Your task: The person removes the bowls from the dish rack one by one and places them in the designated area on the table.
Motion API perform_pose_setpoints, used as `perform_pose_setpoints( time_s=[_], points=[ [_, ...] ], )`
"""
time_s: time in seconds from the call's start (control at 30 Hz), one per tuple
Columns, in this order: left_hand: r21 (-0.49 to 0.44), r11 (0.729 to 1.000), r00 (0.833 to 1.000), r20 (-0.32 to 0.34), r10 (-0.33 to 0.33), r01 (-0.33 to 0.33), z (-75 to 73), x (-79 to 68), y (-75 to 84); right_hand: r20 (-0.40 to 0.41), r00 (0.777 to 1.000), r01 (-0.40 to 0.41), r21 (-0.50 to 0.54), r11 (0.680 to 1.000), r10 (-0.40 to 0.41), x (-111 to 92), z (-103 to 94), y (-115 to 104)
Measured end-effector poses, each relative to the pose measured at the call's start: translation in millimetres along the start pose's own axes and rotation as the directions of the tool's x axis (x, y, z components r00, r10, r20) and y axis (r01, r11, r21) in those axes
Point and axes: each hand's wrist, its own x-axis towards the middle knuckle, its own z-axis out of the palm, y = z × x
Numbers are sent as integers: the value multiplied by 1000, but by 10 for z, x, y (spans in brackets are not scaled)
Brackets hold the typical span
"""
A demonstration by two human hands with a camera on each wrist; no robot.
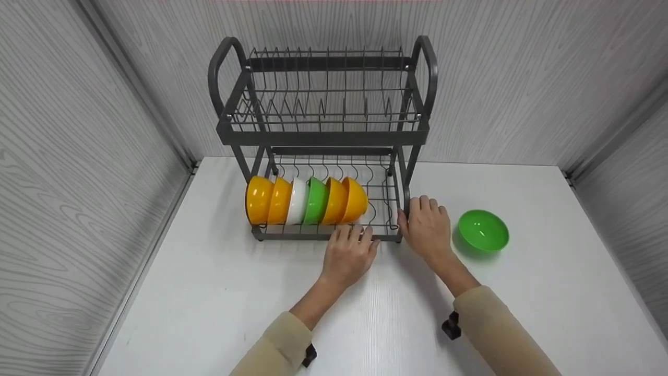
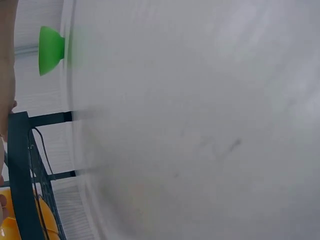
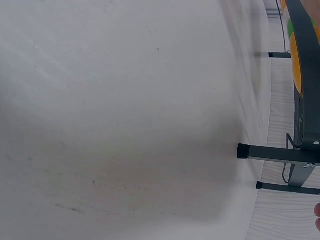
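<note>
A dark two-tier dish rack point(image 1: 323, 138) stands on the white table. On its lower tier a row of bowls leans on edge: orange bowls point(image 1: 258, 200), a white bowl point(image 1: 297, 201) and a green bowl point(image 1: 315, 201). My left hand point(image 1: 348, 258) holds the lower front rail, its fingers bent over it just below the orange bowls at the row's right end. At the right front post my right hand point(image 1: 430, 227) grips the rack, thumb on the inner side and fingers outside. Its fingertips point(image 3: 317, 211) barely show in the right wrist view.
Another green bowl point(image 1: 483, 231) sits upright on the table point(image 1: 553, 292), to the right of my right hand. Wood-grained panels point(image 1: 522, 78) enclose the back and both sides. The rack's upper tier point(image 1: 329, 91) holds only wire dividers.
</note>
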Motion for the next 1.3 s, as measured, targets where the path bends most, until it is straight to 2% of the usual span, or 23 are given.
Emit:
perform_pose_setpoints(
  time_s=[0.13, 0.2, 0.37, 0.63, 0.93, 1.1, 1.3],
  points=[
    [-37, 999, 999, -25, -40, 39, -67, 31, -47, -37, 999, 19, -21, 1000, -20, -1, 25, -3],
    [-84, 994, 997, -22, -75, 73, -108, 53, -73, -56, 998, 26, -34, 999, -28, -5, 44, -3],
    [-169, 974, 988, 37, -150, 154, -231, 91, -150, -63, 998, 26, -37, 999, -28, -11, 57, -18],
    [-173, 950, 960, 155, -234, 260, -364, 148, -274, -37, 999, 7, -13, 1000, -8, -7, 49, -33],
    [-127, 938, 935, 196, -295, 323, -326, 205, -340, -9, 1000, -2, -12, 1000, 2, -9, 26, -9],
    [-112, 936, 928, 213, -305, 333, -287, 214, -341, -8, 1000, -1, -17, 1000, 1, -8, 13, 2],
    [-99, 937, 924, 229, -305, 334, -236, 199, -353, -45, 999, 23, -52, 998, -25, -15, 33, 2]
  ],
)
